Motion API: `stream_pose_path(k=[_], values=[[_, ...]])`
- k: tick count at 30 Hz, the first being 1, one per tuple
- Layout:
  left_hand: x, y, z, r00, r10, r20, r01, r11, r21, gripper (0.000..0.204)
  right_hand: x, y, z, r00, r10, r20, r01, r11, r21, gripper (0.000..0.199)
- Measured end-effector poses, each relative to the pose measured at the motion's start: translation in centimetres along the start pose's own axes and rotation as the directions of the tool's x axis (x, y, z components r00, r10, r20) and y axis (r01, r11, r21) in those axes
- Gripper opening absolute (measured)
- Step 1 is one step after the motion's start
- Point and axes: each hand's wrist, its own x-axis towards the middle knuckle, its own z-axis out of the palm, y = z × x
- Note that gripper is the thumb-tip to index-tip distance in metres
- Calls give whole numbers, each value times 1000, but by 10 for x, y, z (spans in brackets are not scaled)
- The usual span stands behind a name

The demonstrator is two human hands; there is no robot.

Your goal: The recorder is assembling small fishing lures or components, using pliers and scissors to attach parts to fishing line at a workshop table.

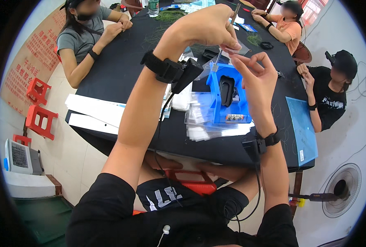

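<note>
My left hand (pixel 209 26) is raised over the table with its wrist bent and its fingers closed. A slim metal rod-like tool (pixel 235 15) sticks up past its fingers; its exact kind is unclear. My right hand (pixel 258 76) is just to the right and lower, its thumb and fingertips drawn together close to the left fingertips. Whatever it pinches is too small to make out. A bit of clear plastic film (pixel 243 49) shows by the fingertips. Below them stands a blue plastic bin (pixel 214 92) with a black oblong tray (pixel 226 89) inside.
Clear plastic sleeves (pixel 199 131) lie under and beside the bin. White card strips (pixel 94 111) are at the left, and a blue translucent sheet (pixel 300 129) at the right edge. Green thread-like strands (pixel 168 16) and a bottle (pixel 153 8) are farther off. Three other people sit around the black-covered table.
</note>
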Motion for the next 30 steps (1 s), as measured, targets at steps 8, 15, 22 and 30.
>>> stream_pose_path(k=[8, 15, 22, 30], values=[[-2, 4, -1, 1000, 1, 2, -1, 999, 33, 77, -20, 7, -4, 913, -406, 38, 388, 837, -386, 29], [0, 4, -3, 997, -31, 77, 30, 999, 10, 72, 12, 5, -10, 535, -795, 286, 711, 241, -660, 40], [0, 7, -2, 989, -127, 70, 130, 990, -49, 49, 42, -7, -20, 377, -858, 350, 788, 98, -608, 28], [4, 9, -2, 966, -257, 8, 257, 966, 39, 42, 97, -17, -4, 907, -352, -233, 413, 850, 326, 15]])
